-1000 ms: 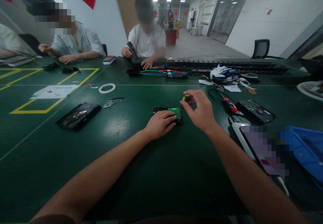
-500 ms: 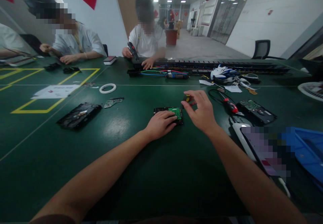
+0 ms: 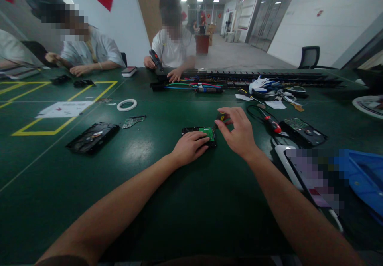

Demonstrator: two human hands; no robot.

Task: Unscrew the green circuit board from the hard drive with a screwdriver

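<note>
A hard drive [image 3: 208,133] with a green circuit board facing up lies on the green table in front of me. My left hand [image 3: 191,146] is laid over its left and middle part, fingers across the top and thumb along the near side, holding it against the table. Above the drive's right end, my right hand [image 3: 236,130] pinches a screwdriver [image 3: 221,116] with a black and yellow handle. The handle stands roughly upright between thumb and fingers. Its tip meets the drive's right edge, though the exact contact point is too small to make out.
Another drive [image 3: 304,132] and a red-black screwdriver [image 3: 273,124] lie at right, near a phone [image 3: 311,178] and blue bin [image 3: 365,178]. Leftward are a black drive casing [image 3: 92,137], loose circuit board [image 3: 133,122] and tape roll [image 3: 127,105]. A co-worker [image 3: 172,48] holds a power screwdriver opposite.
The whole view has shifted very slightly. Both my hands, the hard drive and the screwdriver keep almost the same positions.
</note>
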